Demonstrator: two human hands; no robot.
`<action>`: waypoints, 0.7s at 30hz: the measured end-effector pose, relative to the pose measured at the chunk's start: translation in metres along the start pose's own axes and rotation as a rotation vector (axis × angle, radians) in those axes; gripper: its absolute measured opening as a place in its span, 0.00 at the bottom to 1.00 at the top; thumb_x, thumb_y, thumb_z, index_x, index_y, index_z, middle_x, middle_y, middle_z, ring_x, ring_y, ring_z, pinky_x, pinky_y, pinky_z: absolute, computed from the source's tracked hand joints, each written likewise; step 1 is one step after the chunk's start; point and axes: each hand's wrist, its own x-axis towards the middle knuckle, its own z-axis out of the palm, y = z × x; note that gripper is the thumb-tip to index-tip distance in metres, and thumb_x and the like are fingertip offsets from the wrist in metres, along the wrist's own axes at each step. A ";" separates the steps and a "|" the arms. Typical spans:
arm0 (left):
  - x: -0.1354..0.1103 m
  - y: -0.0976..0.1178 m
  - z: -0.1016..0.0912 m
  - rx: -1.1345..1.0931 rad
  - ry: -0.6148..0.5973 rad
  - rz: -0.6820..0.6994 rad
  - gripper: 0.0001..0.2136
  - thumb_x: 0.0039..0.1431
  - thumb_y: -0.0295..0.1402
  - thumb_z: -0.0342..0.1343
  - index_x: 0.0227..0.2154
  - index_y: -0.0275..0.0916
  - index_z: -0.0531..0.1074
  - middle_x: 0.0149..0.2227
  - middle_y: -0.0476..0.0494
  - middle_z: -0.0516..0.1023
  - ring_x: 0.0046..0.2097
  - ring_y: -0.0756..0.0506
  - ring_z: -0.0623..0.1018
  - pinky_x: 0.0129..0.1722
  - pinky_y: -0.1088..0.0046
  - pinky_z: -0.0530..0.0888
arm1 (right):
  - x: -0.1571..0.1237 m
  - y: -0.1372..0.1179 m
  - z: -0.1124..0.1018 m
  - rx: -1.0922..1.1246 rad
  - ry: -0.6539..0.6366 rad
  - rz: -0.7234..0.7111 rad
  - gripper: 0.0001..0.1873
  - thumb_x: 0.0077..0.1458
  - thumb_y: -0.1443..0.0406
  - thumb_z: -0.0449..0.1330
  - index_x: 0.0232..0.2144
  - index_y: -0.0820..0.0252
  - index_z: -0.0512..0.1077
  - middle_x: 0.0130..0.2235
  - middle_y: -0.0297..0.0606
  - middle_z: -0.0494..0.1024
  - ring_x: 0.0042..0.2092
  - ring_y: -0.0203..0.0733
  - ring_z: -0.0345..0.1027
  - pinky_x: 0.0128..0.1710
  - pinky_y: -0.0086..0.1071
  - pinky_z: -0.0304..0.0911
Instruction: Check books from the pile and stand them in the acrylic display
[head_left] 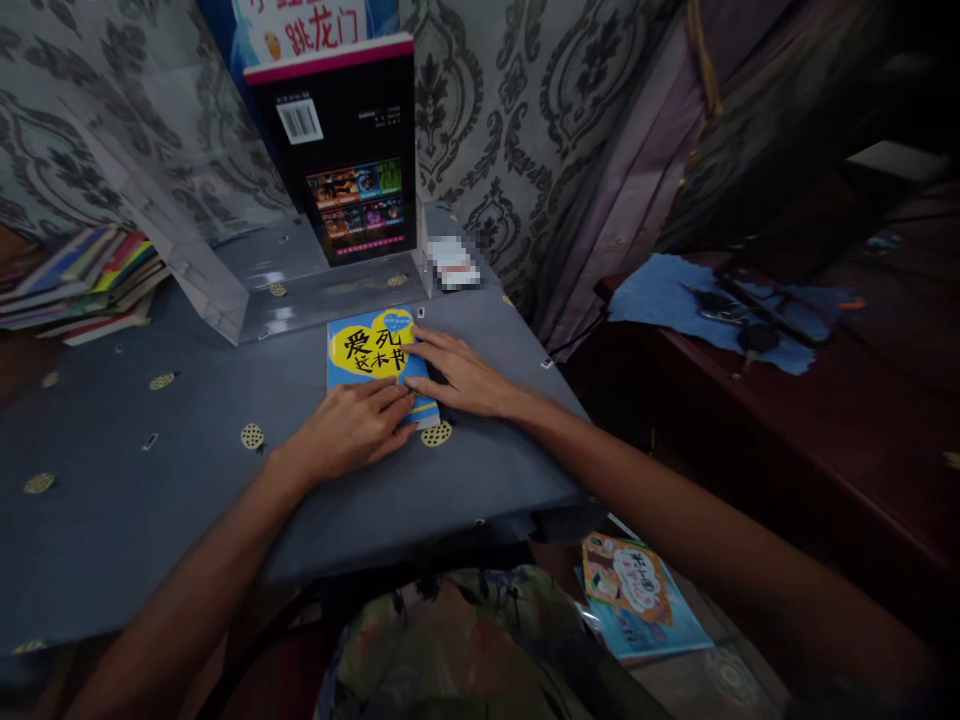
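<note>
A small blue book with a yellow cloud and black Chinese characters on its cover (349, 350) lies closed on the grey patterned tablecloth (187, 480). Across its lower left part rests my left hand (364, 425), fingers stretched over the cover. My right hand (457, 370) lies on the book's right side, its fingers apart and laid over the edge. Behind the book, a clear acrylic stand (337, 295) holds a black book (352, 140), back cover outward with a barcode. A taller blue book (315, 25) shows behind that one.
A stack of books (97, 270) sits at the left back. Right of the stand lies a blurred white item (454, 262). On the dark red table (862, 410) at right are a blue cloth (660, 300) and glasses (787, 310). More books (645, 600) lie low at the right.
</note>
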 end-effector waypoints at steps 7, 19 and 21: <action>0.001 -0.002 -0.004 0.012 -0.011 0.007 0.15 0.72 0.36 0.45 0.45 0.34 0.76 0.45 0.38 0.82 0.47 0.43 0.81 0.41 0.68 0.78 | -0.011 0.004 -0.011 0.125 -0.113 -0.026 0.44 0.60 0.37 0.52 0.67 0.59 0.60 0.71 0.49 0.54 0.72 0.55 0.46 0.69 0.55 0.47; -0.008 -0.019 -0.001 -0.252 0.111 -0.203 0.14 0.70 0.35 0.47 0.43 0.38 0.78 0.43 0.41 0.84 0.44 0.45 0.82 0.45 0.66 0.79 | -0.012 0.004 -0.013 0.085 -0.232 0.005 0.55 0.48 0.36 0.64 0.70 0.53 0.54 0.74 0.47 0.44 0.73 0.60 0.38 0.70 0.57 0.42; -0.014 -0.030 0.006 -0.209 0.181 -0.357 0.15 0.70 0.35 0.46 0.44 0.37 0.78 0.44 0.39 0.83 0.46 0.44 0.82 0.47 0.64 0.79 | -0.012 0.002 -0.016 0.084 -0.248 0.018 0.56 0.47 0.35 0.64 0.70 0.52 0.54 0.74 0.46 0.43 0.73 0.60 0.37 0.70 0.57 0.42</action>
